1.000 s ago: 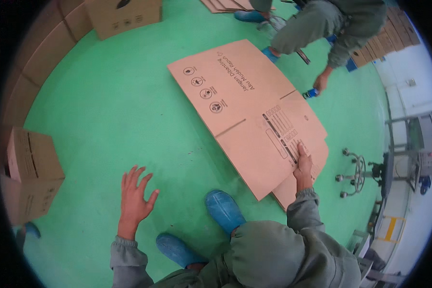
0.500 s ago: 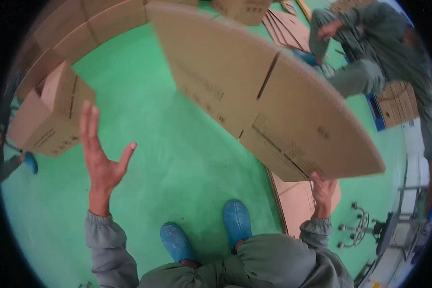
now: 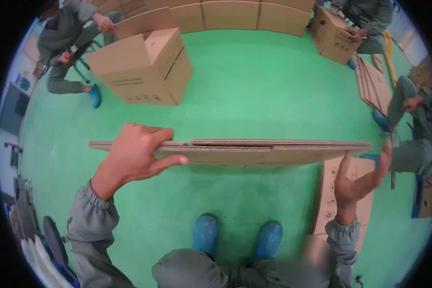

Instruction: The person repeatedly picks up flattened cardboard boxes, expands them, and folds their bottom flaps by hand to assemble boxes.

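Observation:
A folded-flat cardboard box (image 3: 235, 156) is held edge-on in front of me, its layered flap edges facing up. My left hand (image 3: 134, 156) grips the upper edge near the left end, fingers over the far side and thumb on the near side. At the right end, my right hand (image 3: 357, 185) is open, fingers spread and pointing up. One of its digits reaches the box's near face; I cannot tell whether it touches. Below that hand lies a stack of flat cardboard boxes (image 3: 343, 175) on the floor, beside my blue-covered feet.
An opened carton (image 3: 149, 77) stands ahead on the left, a seated person (image 3: 69, 43) next to it. Closed cartons (image 3: 230, 15) line the far side. Another person at the far right handles a carton (image 3: 333, 36). More flat cardboard (image 3: 372, 84) lies near a third person (image 3: 413, 125) on the right.
The folded box has swung from a slant on the right to level across my front. My left hand has taken hold of it; my right hand has let go. My view has turned left.

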### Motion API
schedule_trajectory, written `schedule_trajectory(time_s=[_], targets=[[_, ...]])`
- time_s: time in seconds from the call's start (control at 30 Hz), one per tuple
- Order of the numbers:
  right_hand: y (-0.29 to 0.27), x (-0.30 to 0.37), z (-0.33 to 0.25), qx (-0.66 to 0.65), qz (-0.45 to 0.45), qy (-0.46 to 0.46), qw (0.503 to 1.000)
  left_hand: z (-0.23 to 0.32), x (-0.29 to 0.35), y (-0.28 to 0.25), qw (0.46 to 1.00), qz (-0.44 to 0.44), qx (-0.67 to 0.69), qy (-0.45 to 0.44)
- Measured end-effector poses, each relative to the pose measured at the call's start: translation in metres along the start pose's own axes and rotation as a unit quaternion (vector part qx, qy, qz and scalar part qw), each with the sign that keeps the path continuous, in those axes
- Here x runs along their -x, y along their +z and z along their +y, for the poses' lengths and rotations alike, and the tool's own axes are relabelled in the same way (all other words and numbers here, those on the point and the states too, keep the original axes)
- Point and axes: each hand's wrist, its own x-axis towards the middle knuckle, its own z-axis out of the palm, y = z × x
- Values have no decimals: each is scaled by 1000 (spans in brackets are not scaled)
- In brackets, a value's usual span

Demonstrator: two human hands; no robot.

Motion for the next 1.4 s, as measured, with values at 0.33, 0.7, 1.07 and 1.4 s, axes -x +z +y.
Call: schedule_trajectory(time_s=[0.33, 0.7, 1.07, 1.4], targets=[[16, 11, -60, -58, -176, -69, 980, -20, -36, -17, 970, -161, 179, -48], [-21, -20, -98, -439, -313, -84, 838, -58, -1, -16, 705, 73, 526, -471], [69, 114, -168, -347, -642, -144, 668, 68, 21, 100, 995, -21, 94, -2], [36, -42, -99, -584, -259, -72, 766, 4, -7, 171, 844, -264, 121, 450]])
